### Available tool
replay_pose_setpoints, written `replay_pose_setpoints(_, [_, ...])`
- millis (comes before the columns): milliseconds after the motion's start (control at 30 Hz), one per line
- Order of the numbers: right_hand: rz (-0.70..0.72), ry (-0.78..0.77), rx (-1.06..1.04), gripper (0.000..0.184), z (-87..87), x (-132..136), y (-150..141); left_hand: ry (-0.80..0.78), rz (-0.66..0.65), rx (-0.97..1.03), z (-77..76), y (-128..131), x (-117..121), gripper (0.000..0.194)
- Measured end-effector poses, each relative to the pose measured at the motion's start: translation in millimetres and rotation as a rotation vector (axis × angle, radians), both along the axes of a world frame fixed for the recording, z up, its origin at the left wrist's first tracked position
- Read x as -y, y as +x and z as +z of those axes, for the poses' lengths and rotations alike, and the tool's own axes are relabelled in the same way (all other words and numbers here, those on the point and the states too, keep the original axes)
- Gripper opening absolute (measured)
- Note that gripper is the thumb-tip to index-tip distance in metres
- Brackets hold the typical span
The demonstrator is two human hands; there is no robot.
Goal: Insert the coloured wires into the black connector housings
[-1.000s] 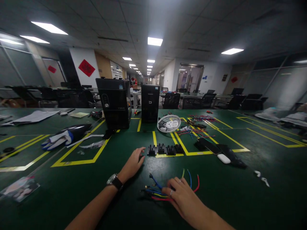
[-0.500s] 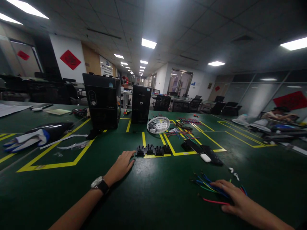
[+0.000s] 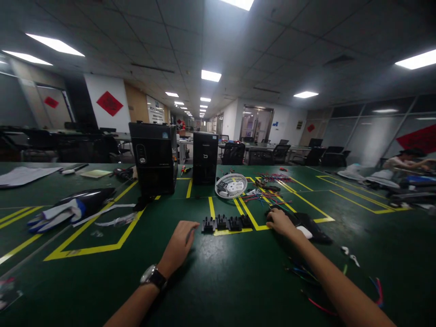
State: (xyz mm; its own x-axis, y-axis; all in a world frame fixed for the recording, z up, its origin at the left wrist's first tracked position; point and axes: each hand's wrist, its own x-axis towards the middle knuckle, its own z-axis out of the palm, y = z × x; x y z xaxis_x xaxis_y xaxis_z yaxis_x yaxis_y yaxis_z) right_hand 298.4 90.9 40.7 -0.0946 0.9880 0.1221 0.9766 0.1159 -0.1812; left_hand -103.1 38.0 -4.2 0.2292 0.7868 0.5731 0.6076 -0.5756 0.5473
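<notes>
Biggest thing I've got on the feed is the green desk (image 3: 225,272), marked out with yellow tape (image 3: 88,250). Two black computer towers (image 3: 153,156) stand upright toward its far side, the left one wider than the other, and a person (image 3: 403,162) is way off to the right. My left hand (image 3: 179,243) has its fingers bent and bunched close together, tips just beside the left end of the row of black parts; can't tell if it's pinching anything. My right hand (image 3: 279,221) is reached further out, fingers curled down at a small dark thing (image 3: 271,209) to the right of that row, but whether they're actually gripping it I can't tell. Off left there's a white and blue glove (image 3: 59,213), and behind the row sits a round white basket (image 3: 231,186) with stuff in it. Some loose wires (image 3: 304,273) in blue, red and green lie around my right forearm, showing on both sides of it. The four black parts (image 3: 221,221) are lined up along a strip of tape between my hands. Next size down, a silver watch (image 3: 153,276) on my left wrist, then a white case (image 3: 304,232) by the right forearm and two tiny white earbuds (image 3: 350,256) further right.
</notes>
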Motion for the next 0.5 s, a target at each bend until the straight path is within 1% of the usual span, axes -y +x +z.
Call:
replay_pose_setpoints(33, [-0.014, 0.007, 0.001, 0.019, -0.7, -2, -1, 0.022, -0.043, -0.002, 2.5, 3, 4, 0.029])
replay_pose_setpoints(100, [-0.036, 0.017, 0.002, 0.018, 0.8, 0, 1, 0.034, -0.135, 0.015, 6.7, 14, 14, 0.029])
replay_pose_setpoints(167, [-0.033, 0.01, -0.015, 0.02, 5.4, 8, 4, -0.014, -0.207, 0.078, 9.7, 31, 26, 0.029])
replay_pose_setpoints(200, [-0.031, 0.004, -0.026, 0.021, 8.6, 14, 5, -0.065, -0.234, 0.125, 10.8, 41, 32, 0.028])
replay_pose_setpoints(267, [-0.03, 0.008, -0.056, 0.022, 16.1, 30, -1, -0.223, -0.284, 0.254, 11.9, 62, 44, 0.028])
replay_pose_setpoints(300, [-0.021, 0.029, -0.102, 0.021, 20.0, 40, -8, -0.33, -0.306, 0.35, 12.0, 73, 51, 0.031])
replay_pose_setpoints(333, [0.0, 0.06, -0.162, 0.021, 23.7, 52, -20, -0.453, -0.328, 0.474, 11.6, 83, 57, 0.035])
replay_pose_setpoints(367, [0.042, 0.106, -0.265, 0.02, 26.9, 65, -35, -0.587, -0.352, 0.62, 10.6, 92, 63, 0.041])
replay_pose_setpoints(400, [0.1, 0.154, -0.386, 0.017, 29.4, 80, -53, -0.72, -0.383, 0.777, 9.1, 101, 69, 0.047])
replay_pose_setpoints(433, [0.182, 0.18, -0.464, 0.015, 30.8, 96, -73, -0.84, -0.419, 0.932, 6.9, 108, 74, 0.05])
replay_pose_setpoints(500, [0.35, 0.176, -0.521, 0.014, 30.0, 129, -111, -1.017, -0.488, 1.181, 1.2, 119, 83, 0.052])
